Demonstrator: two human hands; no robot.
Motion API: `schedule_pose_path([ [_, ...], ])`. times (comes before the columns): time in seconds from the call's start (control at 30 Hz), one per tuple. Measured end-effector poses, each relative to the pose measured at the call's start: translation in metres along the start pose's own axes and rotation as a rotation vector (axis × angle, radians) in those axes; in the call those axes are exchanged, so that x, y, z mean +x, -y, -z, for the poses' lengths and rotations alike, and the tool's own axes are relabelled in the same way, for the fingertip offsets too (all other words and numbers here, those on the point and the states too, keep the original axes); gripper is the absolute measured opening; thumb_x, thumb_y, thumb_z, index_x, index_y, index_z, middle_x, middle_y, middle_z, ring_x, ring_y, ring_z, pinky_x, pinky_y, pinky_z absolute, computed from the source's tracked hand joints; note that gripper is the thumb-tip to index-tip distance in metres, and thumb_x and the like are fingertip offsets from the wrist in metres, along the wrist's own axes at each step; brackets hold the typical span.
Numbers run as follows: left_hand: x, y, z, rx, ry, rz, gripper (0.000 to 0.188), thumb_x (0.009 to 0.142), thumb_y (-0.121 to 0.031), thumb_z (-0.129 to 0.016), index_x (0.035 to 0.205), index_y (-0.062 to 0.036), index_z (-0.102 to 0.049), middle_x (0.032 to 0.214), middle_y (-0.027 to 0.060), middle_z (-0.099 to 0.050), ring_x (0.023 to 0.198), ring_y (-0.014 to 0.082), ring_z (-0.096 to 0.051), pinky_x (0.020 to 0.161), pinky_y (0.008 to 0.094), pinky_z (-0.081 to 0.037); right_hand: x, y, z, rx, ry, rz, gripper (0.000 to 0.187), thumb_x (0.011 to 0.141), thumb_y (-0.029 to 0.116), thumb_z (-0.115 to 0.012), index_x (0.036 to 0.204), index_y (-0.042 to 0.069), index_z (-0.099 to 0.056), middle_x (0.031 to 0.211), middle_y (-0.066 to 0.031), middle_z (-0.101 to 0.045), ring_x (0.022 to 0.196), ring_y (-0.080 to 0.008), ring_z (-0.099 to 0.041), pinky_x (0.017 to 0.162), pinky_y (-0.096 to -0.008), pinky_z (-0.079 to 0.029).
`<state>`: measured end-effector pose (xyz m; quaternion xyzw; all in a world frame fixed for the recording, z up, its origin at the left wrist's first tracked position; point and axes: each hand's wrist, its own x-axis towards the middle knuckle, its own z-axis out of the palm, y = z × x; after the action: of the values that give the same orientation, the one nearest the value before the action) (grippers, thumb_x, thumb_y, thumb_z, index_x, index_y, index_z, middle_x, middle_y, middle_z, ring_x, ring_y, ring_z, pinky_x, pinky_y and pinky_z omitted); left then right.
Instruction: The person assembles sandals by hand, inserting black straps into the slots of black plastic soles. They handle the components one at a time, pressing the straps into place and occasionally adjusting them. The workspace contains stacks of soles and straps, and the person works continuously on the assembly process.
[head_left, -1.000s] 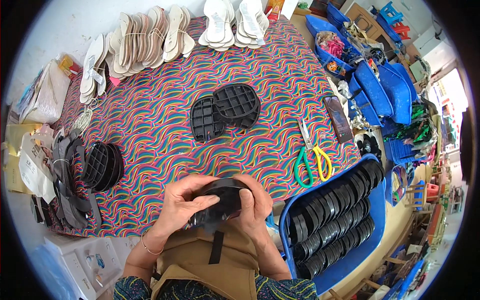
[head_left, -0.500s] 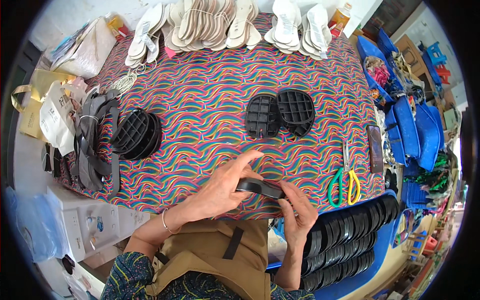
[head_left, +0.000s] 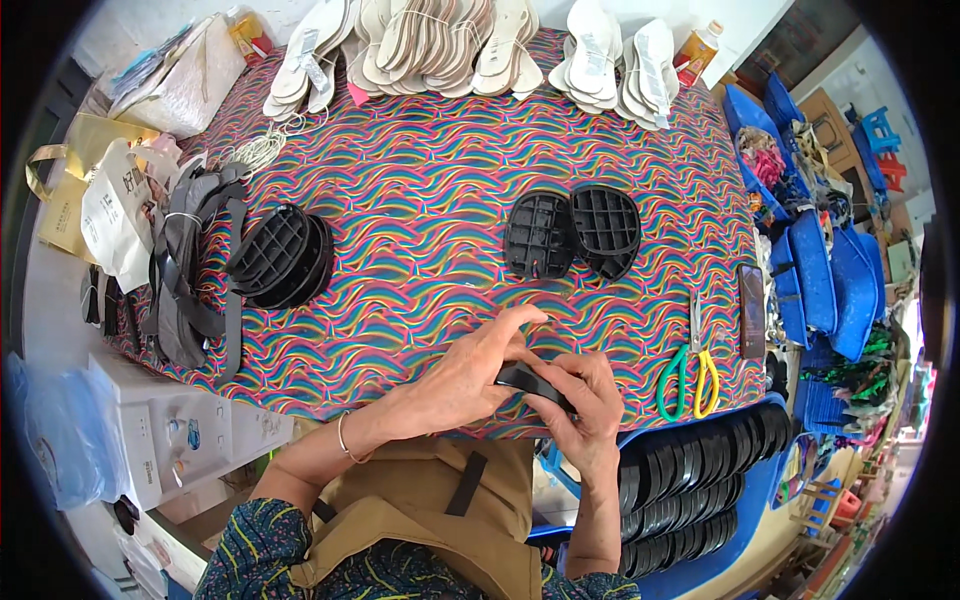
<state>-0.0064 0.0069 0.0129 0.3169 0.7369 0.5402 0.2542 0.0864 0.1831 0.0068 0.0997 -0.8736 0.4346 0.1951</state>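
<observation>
Both hands hold one black rubber heel piece (head_left: 532, 381) at the near edge of the table. My left hand (head_left: 470, 375) lies over its left end with fingers stretched across it. My right hand (head_left: 587, 400) grips its right end from below. Two black gridded heel pieces (head_left: 573, 232) lie side by side on the wavy multicoloured tablecloth (head_left: 400, 230) beyond the hands. A stack of similar black pieces (head_left: 282, 256) sits on the left of the table.
A blue crate (head_left: 700, 490) full of black heel pieces stands low at my right. Scissors with green and yellow handles (head_left: 690, 370) and a dark phone (head_left: 752, 298) lie at the table's right edge. Pale insoles (head_left: 470, 40) line the far edge; black straps (head_left: 185, 270) hang left.
The view has swung left. The hands carried the black heel piece from my lap up to the table's near edge, and my left hand's fingers spread over it.
</observation>
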Motion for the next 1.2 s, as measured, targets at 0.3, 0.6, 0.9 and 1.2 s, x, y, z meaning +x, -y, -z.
schedule_pose_path([
  [0.3, 0.002, 0.004, 0.001, 0.043, -0.005, -0.015, 0.077, 0.075, 0.008, -0.065, 0.143, -0.0071, -0.033, 0.120, 0.0202, -0.062, 0.117, 0.0369, -0.060, 0.095, 0.0458, -0.048, 0.007, 0.001, -0.006, -0.081, 0.122, 0.009, 0.043, 0.072, 0.008, -0.079, 0.113, 0.005, -0.069, 0.095, -0.0086, -0.058, 0.084, -0.0269, -0.057, 0.070, -0.0387, -0.049],
  [0.6, -0.001, -0.003, 0.005, -0.181, 0.020, 0.075, 0.083, 0.079, 0.000, -0.073, 0.149, -0.0089, -0.028, 0.127, 0.0183, -0.057, 0.119, 0.0322, -0.059, 0.098, 0.0431, -0.046, 0.013, 0.000, -0.009, -0.083, 0.052, 0.013, 0.037, 0.071, 0.009, -0.078, 0.107, 0.004, -0.070, 0.094, -0.0092, -0.060, 0.083, -0.0278, -0.059, 0.069, -0.0370, -0.049],
  [0.9, -0.010, 0.005, 0.007, -0.289, -0.243, -0.144, 0.072, 0.076, 0.000, -0.079, 0.140, -0.0036, -0.046, 0.134, 0.0165, -0.054, 0.121, 0.0301, -0.057, 0.094, 0.0421, -0.051, 0.012, -0.003, -0.006, 0.034, -0.044, -0.108, 0.030, 0.074, 0.008, -0.079, 0.102, 0.000, -0.071, 0.090, -0.0109, -0.063, 0.083, -0.0264, -0.061, 0.070, -0.0357, -0.048],
  [1.2, 0.001, 0.008, 0.005, 0.397, -0.427, -0.540, 0.029, 0.072, -0.009, -0.078, 0.099, -0.0010, -0.073, 0.103, 0.0098, -0.069, 0.105, 0.0288, -0.060, 0.094, 0.0501, -0.044, 0.012, -0.007, -0.008, 0.059, -0.090, -0.118, 0.029, 0.074, 0.007, -0.079, 0.101, -0.001, -0.070, 0.090, -0.0121, -0.063, 0.082, -0.0269, -0.061, 0.069, -0.0360, -0.049],
])
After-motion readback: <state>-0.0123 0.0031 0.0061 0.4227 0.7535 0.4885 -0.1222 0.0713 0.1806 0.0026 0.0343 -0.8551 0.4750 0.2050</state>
